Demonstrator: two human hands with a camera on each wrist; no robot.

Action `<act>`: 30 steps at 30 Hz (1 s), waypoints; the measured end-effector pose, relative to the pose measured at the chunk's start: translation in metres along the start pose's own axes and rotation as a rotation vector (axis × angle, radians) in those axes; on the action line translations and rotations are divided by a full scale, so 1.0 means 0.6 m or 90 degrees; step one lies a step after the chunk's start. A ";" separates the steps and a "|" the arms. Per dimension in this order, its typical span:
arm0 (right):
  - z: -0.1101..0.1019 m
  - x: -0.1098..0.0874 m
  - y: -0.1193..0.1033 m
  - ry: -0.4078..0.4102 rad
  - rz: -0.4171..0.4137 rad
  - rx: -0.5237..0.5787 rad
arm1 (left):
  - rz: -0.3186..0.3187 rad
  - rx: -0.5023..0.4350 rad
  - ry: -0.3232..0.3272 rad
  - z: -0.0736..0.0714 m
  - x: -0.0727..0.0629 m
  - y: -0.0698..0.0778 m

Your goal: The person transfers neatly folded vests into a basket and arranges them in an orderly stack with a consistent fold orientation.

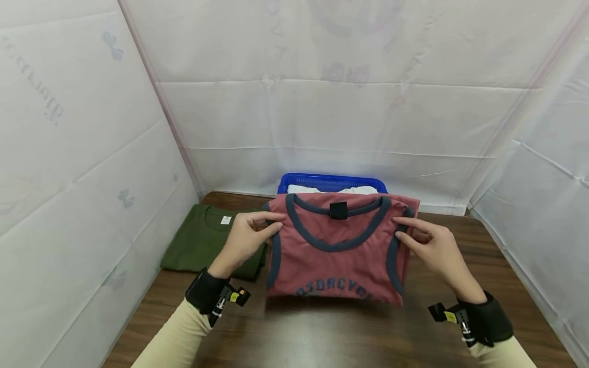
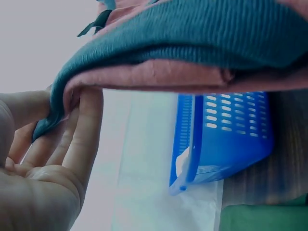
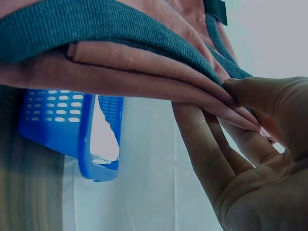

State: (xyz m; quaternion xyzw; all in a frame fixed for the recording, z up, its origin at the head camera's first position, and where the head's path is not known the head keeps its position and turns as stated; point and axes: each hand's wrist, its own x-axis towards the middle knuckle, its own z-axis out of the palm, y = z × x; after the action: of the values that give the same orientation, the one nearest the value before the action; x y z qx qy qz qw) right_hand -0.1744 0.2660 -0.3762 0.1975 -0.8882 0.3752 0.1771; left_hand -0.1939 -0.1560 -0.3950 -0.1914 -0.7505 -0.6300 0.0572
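A folded pink sleeveless shirt (image 1: 338, 263) with blue-grey trim hangs above the table, a black label at its neck and dark lettering low on its front. My left hand (image 1: 246, 235) pinches its left shoulder edge between thumb and fingers. At the opposite shoulder, my right hand (image 1: 430, 245) grips the cloth the same way. Both wrist views show the folded layers of the shirt (image 2: 154, 74) from the side, with the thumb on one face and fingers (image 3: 199, 144) behind. The shirt's lower edge appears raised off the tabletop.
A dark green folded shirt (image 1: 198, 245) lies on the wooden table (image 1: 303, 342) at the left. Behind the pink shirt stands a blue plastic basket (image 1: 331, 180) with white cloth (image 1: 301, 189) in it. White sheet walls (image 1: 345, 117) enclose the table's back and sides.
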 end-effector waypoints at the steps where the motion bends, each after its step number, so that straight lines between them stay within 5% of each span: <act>1: -0.001 0.005 0.000 0.004 -0.004 -0.007 | 0.000 -0.001 0.007 0.000 0.004 0.001; 8: -0.005 0.044 -0.001 0.030 -0.021 -0.039 | 0.020 0.013 0.036 -0.005 0.041 0.005; 17: -0.005 0.086 -0.001 0.058 -0.007 -0.052 | 0.024 0.106 0.048 -0.011 0.081 0.020; 30: -0.001 0.153 -0.001 0.111 -0.062 -0.124 | 0.054 0.210 0.056 -0.008 0.147 0.033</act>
State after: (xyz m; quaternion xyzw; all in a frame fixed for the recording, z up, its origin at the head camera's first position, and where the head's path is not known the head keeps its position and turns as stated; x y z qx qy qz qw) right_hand -0.2529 0.2463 -0.3330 0.1893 -0.8910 0.2938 0.2897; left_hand -0.2686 -0.1392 -0.3466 -0.1833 -0.8317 -0.5029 0.1475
